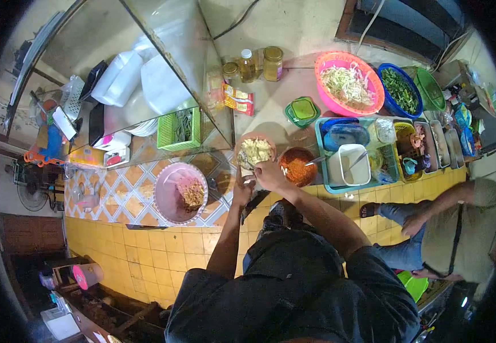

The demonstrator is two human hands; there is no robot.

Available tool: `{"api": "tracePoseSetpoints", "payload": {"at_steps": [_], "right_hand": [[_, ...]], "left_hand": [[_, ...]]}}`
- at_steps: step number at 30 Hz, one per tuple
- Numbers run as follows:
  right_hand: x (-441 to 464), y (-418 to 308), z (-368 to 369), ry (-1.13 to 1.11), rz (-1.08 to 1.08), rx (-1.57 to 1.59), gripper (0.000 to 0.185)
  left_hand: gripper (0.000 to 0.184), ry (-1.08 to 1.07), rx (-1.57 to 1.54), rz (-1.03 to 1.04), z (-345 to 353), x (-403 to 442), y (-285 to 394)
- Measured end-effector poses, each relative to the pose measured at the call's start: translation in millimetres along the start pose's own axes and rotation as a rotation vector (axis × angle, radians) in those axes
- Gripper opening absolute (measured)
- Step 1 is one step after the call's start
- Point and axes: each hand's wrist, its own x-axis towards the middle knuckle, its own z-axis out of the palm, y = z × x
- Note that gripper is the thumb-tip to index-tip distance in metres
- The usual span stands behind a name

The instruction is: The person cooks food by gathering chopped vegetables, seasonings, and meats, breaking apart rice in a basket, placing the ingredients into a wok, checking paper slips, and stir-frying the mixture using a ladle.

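A round bowl [240,150] of pale yellow, chopped-looking food [257,150] stands on the counter in front of me. My left hand [244,190] grips its near left rim, one finger pointing up along the side. Closed at the near right edge of this bowl is my right hand [269,176]; whatever lies in its fingers is too small to make out. Just right of that hand sits a bowl of red-orange chilli paste [298,168], with a spoon [316,161] leaning out of it and a few pale bits at its left edge.
On the left stands a pink basin [164,200] with brown crumbly food. A teal tray [328,186] of containers is at the right. Behind are a pink colander [334,103] of shredded cabbage, jars [272,64] and a glass cabinet [162,63]. Another person [459,228] is close on the right.
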Motion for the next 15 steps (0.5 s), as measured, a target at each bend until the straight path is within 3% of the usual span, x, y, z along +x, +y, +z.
{"api": "tracePoseSetpoints", "payload": {"at_steps": [4,6,7,9,11,13,15], "right_hand": [[4.2,6.1,2.2,0.091,-0.146,0.053,0.022],[2.7,9.8,-9.2,-0.293,0.507,1.039,0.019],[0.2,12.6,-17.2,-0.284,0.5,1.041,0.019],[-10.1,20.4,-39.2,-0.302,0.649,1.314,0.015],[-26.3,30.9,-70.6,-0.275,0.556,1.321,0.013],[-42.0,33.6,-112.0,-0.237,0.468,1.326,0.013],[-64.6,31.1,-158.4,0.075,0.533,1.242,0.011]], "left_hand": [[0.088,0.007,-0.017,-0.035,6.5,-9.2,16.7],[0.085,0.007,-0.005,0.005,7.0,-15.8,26.0],[0.085,0.0,0.0,0.012,4.4,-20.3,31.6],[0.07,-0.015,0.193,-0.199,-5.8,-34.3,44.7],[0.052,-0.206,0.035,-0.236,-19.3,-50.6,54.7],[0.045,-0.402,0.012,-0.202,-21.2,-58.2,82.3],[0.045,-0.512,0.046,-0.184,-6.4,-59.7,124.8]]}}
